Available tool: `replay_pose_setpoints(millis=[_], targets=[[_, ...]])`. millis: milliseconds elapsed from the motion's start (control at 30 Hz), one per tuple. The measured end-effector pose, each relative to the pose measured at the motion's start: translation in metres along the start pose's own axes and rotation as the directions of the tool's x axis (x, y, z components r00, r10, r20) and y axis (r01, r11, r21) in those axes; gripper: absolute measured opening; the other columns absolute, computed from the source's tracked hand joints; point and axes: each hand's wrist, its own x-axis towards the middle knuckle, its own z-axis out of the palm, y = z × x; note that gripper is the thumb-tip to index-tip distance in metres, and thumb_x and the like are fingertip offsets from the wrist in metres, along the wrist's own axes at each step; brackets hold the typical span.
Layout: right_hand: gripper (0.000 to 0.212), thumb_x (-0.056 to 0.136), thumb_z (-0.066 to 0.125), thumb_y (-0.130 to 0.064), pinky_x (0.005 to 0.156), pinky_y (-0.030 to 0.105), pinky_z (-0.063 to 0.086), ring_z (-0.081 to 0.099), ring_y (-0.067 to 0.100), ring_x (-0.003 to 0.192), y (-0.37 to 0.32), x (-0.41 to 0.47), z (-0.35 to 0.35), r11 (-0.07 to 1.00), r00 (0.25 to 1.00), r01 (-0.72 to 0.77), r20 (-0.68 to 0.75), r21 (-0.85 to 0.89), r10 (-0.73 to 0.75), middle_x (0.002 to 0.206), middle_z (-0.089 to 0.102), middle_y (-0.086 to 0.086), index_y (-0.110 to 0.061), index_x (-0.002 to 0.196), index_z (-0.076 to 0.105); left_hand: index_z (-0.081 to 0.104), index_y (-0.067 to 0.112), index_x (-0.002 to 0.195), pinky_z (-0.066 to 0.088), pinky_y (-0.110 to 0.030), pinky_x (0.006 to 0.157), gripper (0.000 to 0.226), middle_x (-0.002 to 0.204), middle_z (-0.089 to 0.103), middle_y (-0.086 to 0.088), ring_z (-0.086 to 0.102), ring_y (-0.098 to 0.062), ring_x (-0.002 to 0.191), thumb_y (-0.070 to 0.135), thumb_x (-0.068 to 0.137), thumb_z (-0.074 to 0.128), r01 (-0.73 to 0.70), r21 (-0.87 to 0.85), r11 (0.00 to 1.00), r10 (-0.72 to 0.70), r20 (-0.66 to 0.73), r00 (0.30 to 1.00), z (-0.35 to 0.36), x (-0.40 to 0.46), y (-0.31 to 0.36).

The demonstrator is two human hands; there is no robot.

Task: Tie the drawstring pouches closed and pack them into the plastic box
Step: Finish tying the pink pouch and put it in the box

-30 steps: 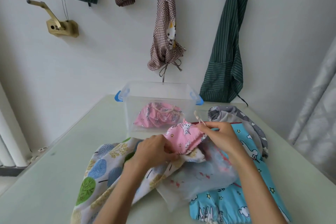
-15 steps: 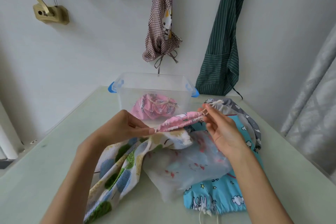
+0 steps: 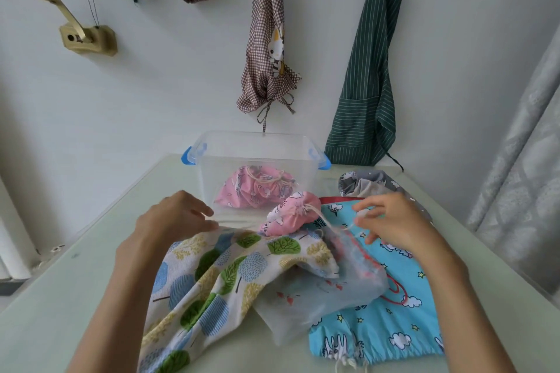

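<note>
I see left hand (image 3: 178,218) loose, holding nothing | right hand (image 3: 391,221) pinching cord (image 3: 328,222) | pink pouch (image 3: 292,215) cinched beside box (image 3: 257,160)

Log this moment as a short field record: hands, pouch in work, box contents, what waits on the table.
left hand: open, fingers above the tree-print pouch
right hand: pinches the cord of the small pink pouch
small pink pouch: mouth cinched, lying on the pile outside the box
plastic box: holds one tied pink pouch
waiting: tree-print pouch, sheer pouch, blue pouch, grey pouch
</note>
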Motion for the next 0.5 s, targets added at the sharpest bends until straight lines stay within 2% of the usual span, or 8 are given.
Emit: replay_pose_setpoints(millis=[67,100,133,167,233,300,400,500], targets=[[0.042,0.081,0.069,-0.025,0.071,0.027,0.048,0.065,0.020,0.091,-0.003,-0.005,-0.001,0.970,0.999,-0.023,0.029,-0.242,0.031,0.115,0.060,0.000,-0.024,0.121,0.056,0.063,0.033,0.115,0.043,-0.036,0.099,0.044,0.116,0.064,0.008,0.058,-0.018,0.110,0.048,0.074,0.073,-0.049,0.019,0.999,0.048,0.045,0.998,-0.008,-0.007,0.009],[0.045,0.080,0.069,-0.029,0.078,0.026,0.043,0.060,0.020,0.103,-0.007,-0.009,0.000,0.955,1.000,0.006,-0.026,-0.296,-0.015,0.119,0.057,-0.002,-0.026,0.123,0.055,0.062,0.033,0.115,0.043,-0.035,0.098,0.043,0.116,0.063,0.009,0.059,-0.017,0.108,0.048,0.076,0.071,-0.104,-0.005,0.995,0.104,-0.021,0.994,-0.010,-0.013,0.016],[0.039,0.080,0.069,-0.031,0.078,0.025,0.039,0.058,0.017,0.105,-0.013,-0.013,-0.001,0.957,0.993,0.054,-0.089,-0.286,-0.083,0.117,0.059,-0.005,-0.026,0.117,0.059,0.063,0.035,0.111,0.046,-0.035,0.095,0.036,0.113,0.064,0.011,0.062,-0.015,0.103,0.049,0.078,0.068,-0.184,-0.043,0.982,0.178,-0.114,0.977,-0.010,-0.018,0.027],[0.028,0.080,0.070,-0.032,0.075,0.025,0.038,0.059,0.014,0.098,-0.017,-0.015,-0.001,0.967,0.985,0.105,-0.108,-0.233,-0.133,0.111,0.062,-0.007,-0.027,0.107,0.064,0.064,0.037,0.104,0.049,-0.033,0.089,0.027,0.107,0.065,0.014,0.064,-0.012,0.095,0.050,0.080,0.065,-0.263,-0.077,0.962,0.245,-0.182,0.952,-0.007,-0.023,0.038],[0.015,0.077,0.072,-0.035,0.071,0.027,0.045,0.061,0.011,0.077,-0.023,-0.019,0.003,0.978,0.989,0.142,-0.028,-0.150,-0.148,0.096,0.067,-0.009,-0.028,0.089,0.067,0.066,0.038,0.094,0.050,-0.022,0.072,0.022,0.096,0.066,0.022,0.063,0.000,0.080,0.055,0.081,0.060,-0.395,-0.085,0.915,0.372,-0.203,0.906,0.009,-0.031,0.063],[0.018,0.075,0.074,-0.038,0.080,0.033,0.050,0.061,0.010,0.075,-0.022,-0.018,0.015,0.974,0.989,0.144,0.044,-0.173,-0.138,0.093,0.066,-0.012,-0.030,0.090,0.065,0.065,0.036,0.100,0.044,-0.016,0.065,0.030,0.096,0.067,0.022,0.059,0.004,0.078,0.059,0.081,0.059,-0.459,0.003,0.888,0.454,-0.159,0.877,0.032,-0.033,0.078],[0.013,0.080,0.070,-0.038,0.078,0.032,0.051,0.066,0.006,0.062,-0.019,-0.012,0.034,0.971,0.983,0.179,0.070,-0.158,-0.170,0.087,0.068,-0.012,-0.030,0.086,0.061,0.063,0.034,0.109,0.046,-0.025,0.072,0.039,0.101,0.069,0.018,0.062,-0.006,0.089,0.062,0.081,0.056,-0.434,0.134,0.891,0.451,-0.154,0.879,0.057,-0.027,0.080],[0.013,0.087,0.064,-0.029,0.070,0.032,0.054,0.069,0.009,0.058,-0.016,-0.009,0.046,0.980,0.974,0.200,0.109,0.005,-0.200,0.076,0.071,-0.004,-0.023,0.077,0.059,0.070,0.030,0.097,0.046,-0.026,0.070,0.029,0.091,0.072,0.012,0.065,-0.012,0.086,0.054,0.086,0.057,-0.365,0.214,0.906,0.404,-0.185,0.896,0.058,-0.020,0.072]])
